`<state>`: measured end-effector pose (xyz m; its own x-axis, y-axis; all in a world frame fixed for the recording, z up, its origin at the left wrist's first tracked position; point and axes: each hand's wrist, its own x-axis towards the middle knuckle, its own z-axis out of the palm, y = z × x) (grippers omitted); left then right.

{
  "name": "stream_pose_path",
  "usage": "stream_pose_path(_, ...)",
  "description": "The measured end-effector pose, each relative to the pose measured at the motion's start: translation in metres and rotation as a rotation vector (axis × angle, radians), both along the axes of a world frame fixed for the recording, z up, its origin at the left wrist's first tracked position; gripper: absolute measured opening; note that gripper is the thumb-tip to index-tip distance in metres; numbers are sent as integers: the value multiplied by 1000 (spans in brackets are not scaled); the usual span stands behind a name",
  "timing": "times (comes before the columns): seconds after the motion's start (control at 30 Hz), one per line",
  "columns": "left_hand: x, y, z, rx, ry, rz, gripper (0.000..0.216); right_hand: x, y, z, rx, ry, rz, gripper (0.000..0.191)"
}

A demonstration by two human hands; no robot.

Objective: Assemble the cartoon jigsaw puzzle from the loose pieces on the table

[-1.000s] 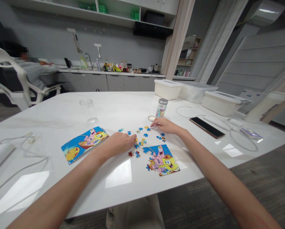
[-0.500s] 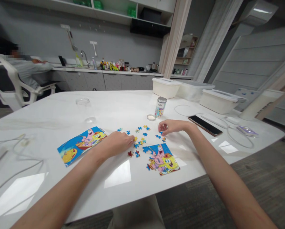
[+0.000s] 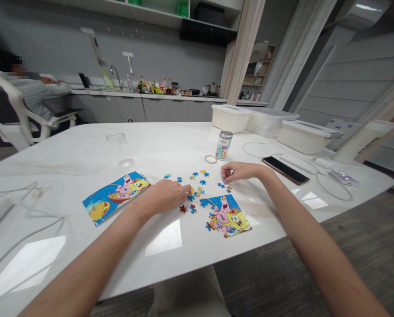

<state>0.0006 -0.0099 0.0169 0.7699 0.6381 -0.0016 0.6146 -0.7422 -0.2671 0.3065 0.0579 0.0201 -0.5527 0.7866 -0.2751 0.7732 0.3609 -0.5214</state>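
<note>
My right hand (image 3: 233, 172) is curled in a pinch just above the table, and a bit of a blue jigsaw piece (image 3: 224, 181) shows at its fingertips. My left hand (image 3: 170, 195) has its fingers bent together at the left edge of the loose jigsaw pieces (image 3: 198, 192); what is under the fingertips is hidden. Closer to me lies a partly joined jigsaw puzzle (image 3: 230, 215) with a pink and a yellow cartoon figure and a ragged left side. A picture sheet (image 3: 107, 200) with the same figures lies left of my left hand, partly behind the forearm.
A printed can (image 3: 224, 145) with a metal lid stands behind the pieces, beside a round lid (image 3: 210, 159). To the right are a phone (image 3: 285, 170), cables and white storage boxes (image 3: 304, 137). A clear container (image 3: 116, 137) stands at the back left. Another person sits beyond.
The view has shifted slightly, so the table's things sit a little differently in the picture. Both hands stay at nearly the same places among the pieces.
</note>
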Motion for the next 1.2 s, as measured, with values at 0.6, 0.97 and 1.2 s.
stream_pose_path(0.6, -2, -4, 0, 40, -34, 6, 30, -68, -28, -11, -219, 623, 24, 30)
stream_pose_path(0.97, 9, -10, -5, 116, -187, 65, 49, -84, -37, -15, -324, 707, -79, 31)
stream_pose_path(1.2, 13, -10, -2, 77, -172, 98, 40, -83, -40, -9, -346, 664, -68, 29)
